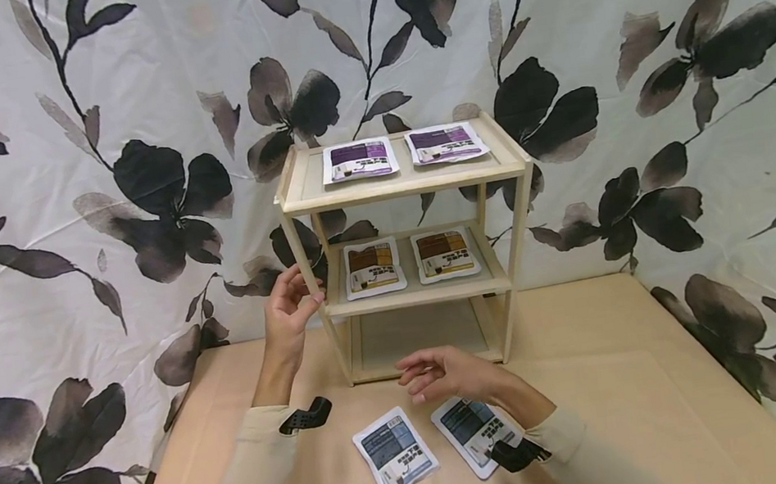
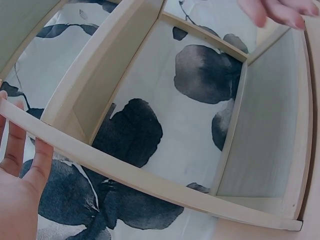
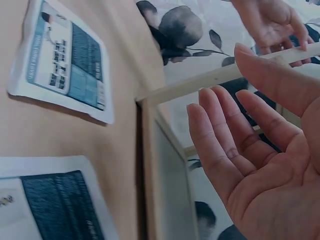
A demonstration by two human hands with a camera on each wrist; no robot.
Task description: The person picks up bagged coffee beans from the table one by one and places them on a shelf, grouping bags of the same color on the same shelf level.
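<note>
A small wooden three-tier shelf (image 1: pixel 517 216) stands on the table against the cloth backdrop. My left hand (image 1: pixel 287 306) grips its left front post, fingers passing behind and thumb in front; in the left wrist view the fingers (image 2: pixel 44 160) show at that post. Relaxed and holding nothing, my right hand (image 1: pixel 454 373) hovers before the bottom tier. Under it lies a blue-and-white packet (image 1: pixel 469 433), partly covered by the wrist. Another blue-and-white packet (image 1: pixel 397 456) lies on the table to its left. Both also appear at the left of the right wrist view.
Two purple-and-white packets, one left (image 1: pixel 359 160) and one right (image 1: pixel 446 143), lie on the top tier. Two brown-and-white packets, left (image 1: pixel 373 268) and right (image 1: pixel 445 254), lie on the middle tier. A floral cloth (image 1: pixel 647 181) hangs behind and beside the table (image 1: pixel 601 377).
</note>
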